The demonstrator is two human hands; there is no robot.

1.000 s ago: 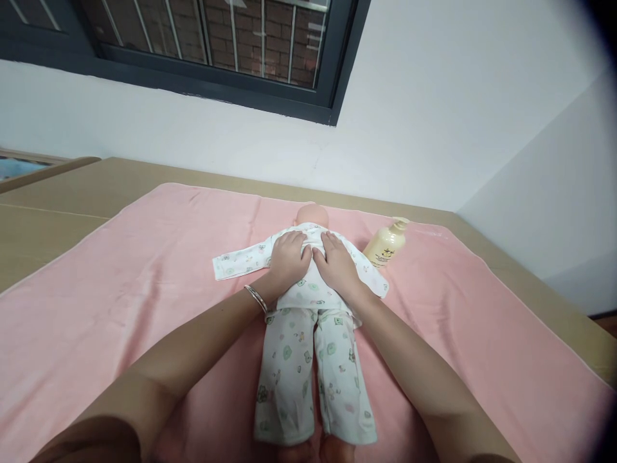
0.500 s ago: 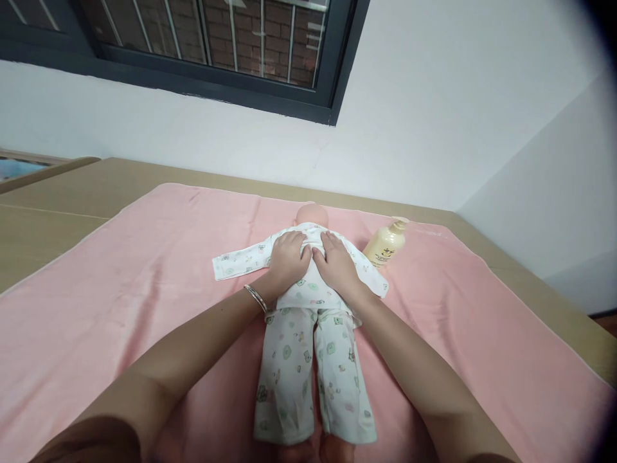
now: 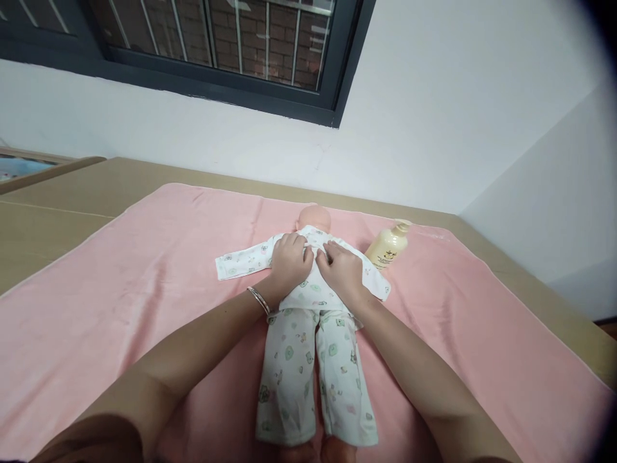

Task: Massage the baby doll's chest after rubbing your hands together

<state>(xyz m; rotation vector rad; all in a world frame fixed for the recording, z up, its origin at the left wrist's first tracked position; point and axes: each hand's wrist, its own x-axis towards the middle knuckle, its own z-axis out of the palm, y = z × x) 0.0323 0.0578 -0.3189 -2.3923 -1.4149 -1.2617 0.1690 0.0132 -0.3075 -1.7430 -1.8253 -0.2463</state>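
Smoothness comes first: the pink cloth (image 3: pixel 96 289) on the wooden surface (image 3: pixel 96 186) has a few creases, and I'd want none of them under the body. The baby doll (image 3: pixel 311 299) lies on the middle of it, apparently face down, head away from me and arms spread. Its body should stay straight under me, so whatever weight I give ought to be light and equal on both sides. The patterned pyjama top (image 3: pixel 313 278) should lie flat and not ruck up (small folds are easy to miss beneath a palm).

My left hand (image 3: pixel 290 260) rests palm down on the upper back, fingers together and only gently curved, gripping nothing that I can see. My right hand (image 3: pixel 343 270) is beside it, knuckles raised and fingers bent; its fingertips reach the top, but I cannot tell whether they pinch any fabric. I judge the two would work better matched. The pump bottle (image 3: pixel 389 247) is near enough, past the sleeve on my right, that my elbow should mind it.

As for what I can't make out: the cloth's near edge is out of view, the doll's face is hidden, its feet (image 3: pixel 337 450) are cut off at the bottom, no doll hands show at the cuffs, the bottle's base is behind the sleeve, and its small print is unreadable.
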